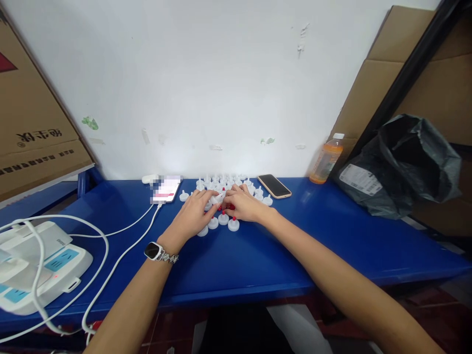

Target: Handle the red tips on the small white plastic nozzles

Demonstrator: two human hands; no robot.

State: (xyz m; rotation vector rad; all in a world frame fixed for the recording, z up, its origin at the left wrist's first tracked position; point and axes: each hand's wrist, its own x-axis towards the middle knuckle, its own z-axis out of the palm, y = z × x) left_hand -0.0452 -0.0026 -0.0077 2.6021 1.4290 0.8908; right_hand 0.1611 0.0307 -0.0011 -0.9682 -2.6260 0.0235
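Observation:
My left hand (191,214) is closed on a white nozzle cap (218,197), pinched between thumb and fingers. Close beside it, my right hand (245,202) has its fingers curled around small red tips (229,207), partly hidden under the fingers. Near my wrists stand a few finished-looking white nozzle caps with red tips (233,224), upright on the blue table (236,268). Behind and around both hands spreads a cluster of plain white nozzle caps (267,200), without red on them. My hands cover part of the cluster.
A dark phone (275,186) lies right of the caps, and a lit phone (170,191) with a white cable lies left. Further right are an orange drink bottle (326,160) and a grey plastic bag (401,167). A power strip (59,265) with looping cables occupies the left.

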